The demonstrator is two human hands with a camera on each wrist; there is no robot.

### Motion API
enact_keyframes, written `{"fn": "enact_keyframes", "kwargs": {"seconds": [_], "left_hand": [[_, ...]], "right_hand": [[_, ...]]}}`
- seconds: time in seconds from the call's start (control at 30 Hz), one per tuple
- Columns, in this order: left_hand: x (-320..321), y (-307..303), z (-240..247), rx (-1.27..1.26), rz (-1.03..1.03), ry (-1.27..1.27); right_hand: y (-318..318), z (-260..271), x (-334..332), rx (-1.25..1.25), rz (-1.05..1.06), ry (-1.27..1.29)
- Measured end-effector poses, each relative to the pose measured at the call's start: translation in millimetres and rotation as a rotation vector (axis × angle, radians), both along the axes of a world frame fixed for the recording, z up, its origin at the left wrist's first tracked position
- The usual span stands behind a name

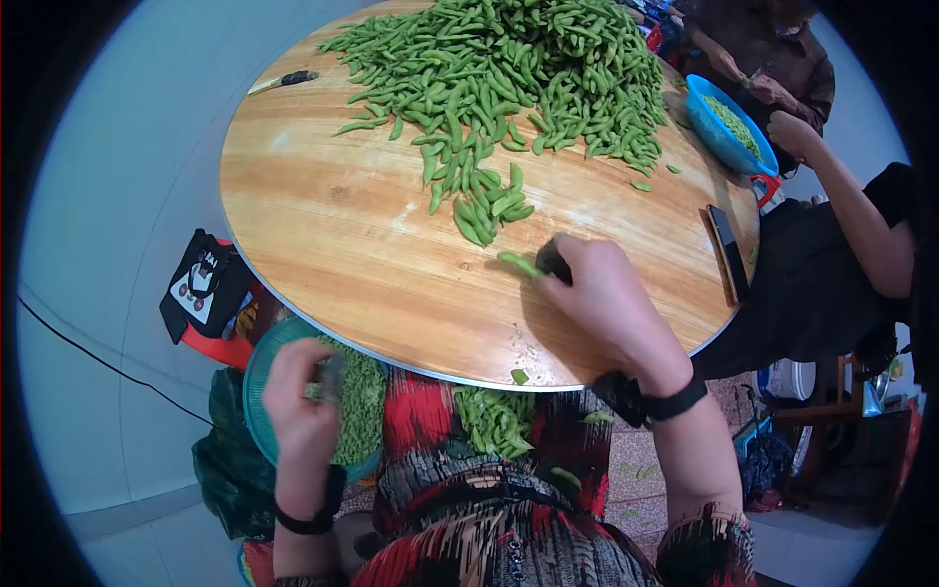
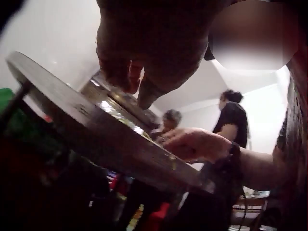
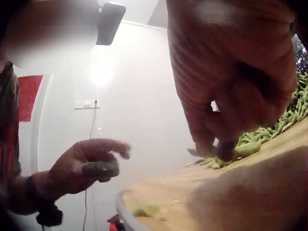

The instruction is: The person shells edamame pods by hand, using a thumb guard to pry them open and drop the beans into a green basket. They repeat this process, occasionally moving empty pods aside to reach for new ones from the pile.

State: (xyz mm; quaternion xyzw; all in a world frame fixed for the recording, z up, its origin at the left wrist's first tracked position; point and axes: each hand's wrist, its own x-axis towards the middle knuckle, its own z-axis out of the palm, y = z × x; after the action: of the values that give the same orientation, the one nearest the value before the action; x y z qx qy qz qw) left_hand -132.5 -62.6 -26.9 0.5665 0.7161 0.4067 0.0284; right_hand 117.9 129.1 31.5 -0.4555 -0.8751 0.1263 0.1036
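Note:
Over the wooden table's near part, my right hand pinches a green soybean pod between thumb and fingers. A dark cover wraps its thumb tip. My left hand hovers over a teal basin of shelled green beans, left of my lap. In the right wrist view, the left hand's fingers are loosely bent and apart, and a grey cover sits on its thumb. Beyond the right hand lies a small cluster of pods, trailing from a large heap of pods.
Empty pods lie in my lap below the table edge. A knife rests at the table's left, a phone at its right. Another person's arm is beside a blue bowl. A black bag stands left.

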Motion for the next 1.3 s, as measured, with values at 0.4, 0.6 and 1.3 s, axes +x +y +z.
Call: {"fn": "enact_keyframes", "kwargs": {"seconds": [0.4, 0.6, 1.3], "left_hand": [[104.3, 84.9, 17.4, -0.163, -0.583, -1.496], [119.0, 84.1, 29.3, -0.029, -0.421, -1.698], [103.8, 84.6, 32.4, -0.257, -0.741, -1.75]], "right_hand": [[-62.4, 1.5, 24.3, -0.739, -0.082, 0.799], [-73.8, -9.5, 31.5, -1.26, -0.041, 1.061], [-83.9, -3.6, 20.5, -1.564, -0.195, 1.32]]}}
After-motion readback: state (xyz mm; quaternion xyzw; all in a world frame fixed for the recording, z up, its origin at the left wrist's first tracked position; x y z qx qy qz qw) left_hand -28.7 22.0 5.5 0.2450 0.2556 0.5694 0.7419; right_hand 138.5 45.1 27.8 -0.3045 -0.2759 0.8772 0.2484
